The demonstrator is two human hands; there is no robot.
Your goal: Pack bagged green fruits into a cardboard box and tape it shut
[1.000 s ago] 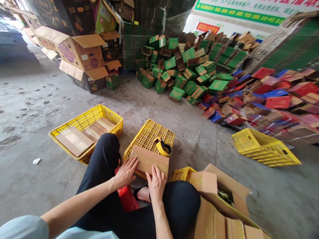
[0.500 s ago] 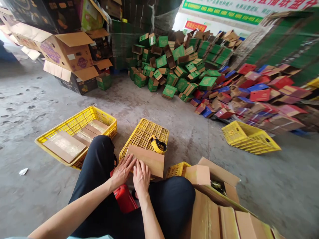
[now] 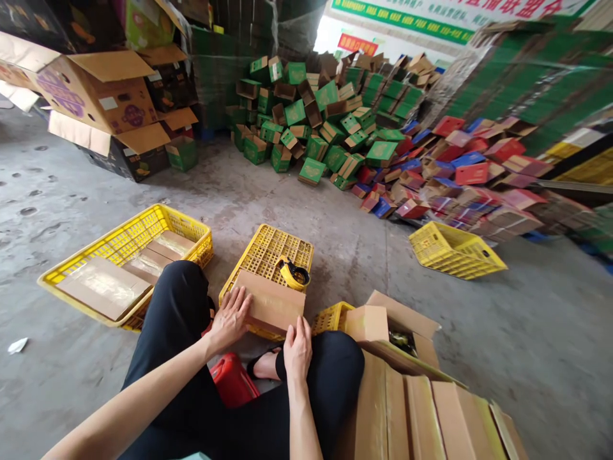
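A cardboard box (image 3: 272,301) is supported on a yellow crate (image 3: 267,250), beside a tape dispenser (image 3: 290,273). Its left end is touched by the flattened left hand (image 3: 232,317), its near right corner by the right hand (image 3: 297,346); whether it is pinched cannot be told.

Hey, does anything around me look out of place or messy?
Yes. Ahead, green boxes lie in a tumbled heap, tipped at odd angles, beside jumbled red and blue boxes. A white scrap lies loose on the floor at left. The cardboard box before you shows no obvious damage.
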